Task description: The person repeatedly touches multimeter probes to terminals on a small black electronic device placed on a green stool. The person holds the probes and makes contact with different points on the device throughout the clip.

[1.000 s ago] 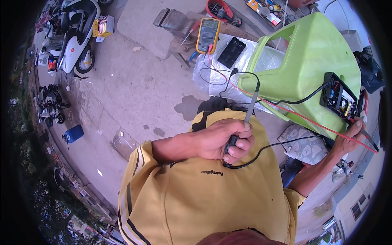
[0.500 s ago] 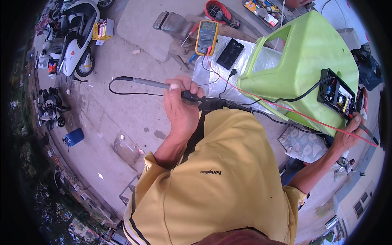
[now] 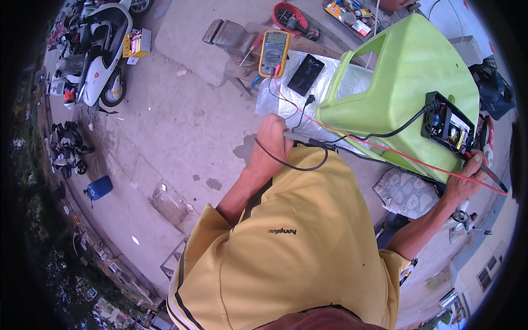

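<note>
My left hand (image 3: 272, 142) is closed on a grey-sleeved test probe (image 3: 290, 135), whose black lead loops across the front of my yellow shirt. The probe's tip is hidden. My right hand (image 3: 465, 179) pinches a second test probe (image 3: 494, 177) with a red lead, close to the lower corner of an open black case (image 3: 448, 126) with circuit parts inside. That case lies on an upturned light-green plastic stool (image 3: 407, 82). Both leads run to a yellow multimeter (image 3: 273, 53). A black cord (image 3: 393, 132) comes out of the case.
A dark phone (image 3: 306, 75) and a black plug (image 3: 309, 99) lie on silvery sheeting beside the stool. Beyond are a bench vise (image 3: 228, 36), a red bowl (image 3: 286, 16) with a drill, and a parts tray (image 3: 349, 16). A white scooter (image 3: 104, 55) stands at far left.
My left hand has shifted right and turned over. The grey probe's cable end now points right instead of left. My right hand stays at the case.
</note>
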Demonstrator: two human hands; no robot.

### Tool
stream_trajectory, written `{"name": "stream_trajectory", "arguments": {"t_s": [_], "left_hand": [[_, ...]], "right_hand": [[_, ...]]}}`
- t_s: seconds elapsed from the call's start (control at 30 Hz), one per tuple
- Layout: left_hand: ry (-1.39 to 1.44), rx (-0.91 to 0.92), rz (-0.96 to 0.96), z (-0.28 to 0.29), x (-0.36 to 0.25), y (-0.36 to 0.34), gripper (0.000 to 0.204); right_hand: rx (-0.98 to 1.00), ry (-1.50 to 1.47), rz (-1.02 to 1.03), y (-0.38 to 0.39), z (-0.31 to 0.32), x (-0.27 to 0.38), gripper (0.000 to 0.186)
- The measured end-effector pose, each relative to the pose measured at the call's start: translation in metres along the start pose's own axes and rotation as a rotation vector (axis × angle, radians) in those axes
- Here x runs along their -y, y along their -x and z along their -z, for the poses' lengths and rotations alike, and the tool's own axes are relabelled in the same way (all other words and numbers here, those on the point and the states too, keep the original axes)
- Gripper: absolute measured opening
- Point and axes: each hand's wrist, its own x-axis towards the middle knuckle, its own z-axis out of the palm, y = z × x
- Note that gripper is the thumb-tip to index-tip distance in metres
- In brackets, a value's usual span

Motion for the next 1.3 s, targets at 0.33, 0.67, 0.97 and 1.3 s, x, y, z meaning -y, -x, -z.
{"name": "stream_trajectory", "arguments": {"t_s": [0.33, 0.67, 0.97, 1.3], "left_hand": [[-0.027, 0.266, -0.181, -0.004, -0.013, -0.007, 0.021], [1.389, -0.472, 0.350, 0.030, -0.014, -0.045, 0.023], [1.951, -0.270, 0.651, 0.028, -0.022, -0.045, 0.021], [1.729, 0.177, 0.946, 0.027, -0.039, -0.018, 0.028]], "right_hand": [[-0.016, -0.057, -0.010, 0.000, -0.003, 0.004, 0.028], [-0.027, -0.041, -0.053, -0.001, -0.003, 0.007, 0.031], [-0.053, 0.014, 0.028, -0.003, -0.006, 0.013, 0.033], [-0.046, -0.065, 0.061, -0.003, -0.006, 0.003, 0.029]]}}
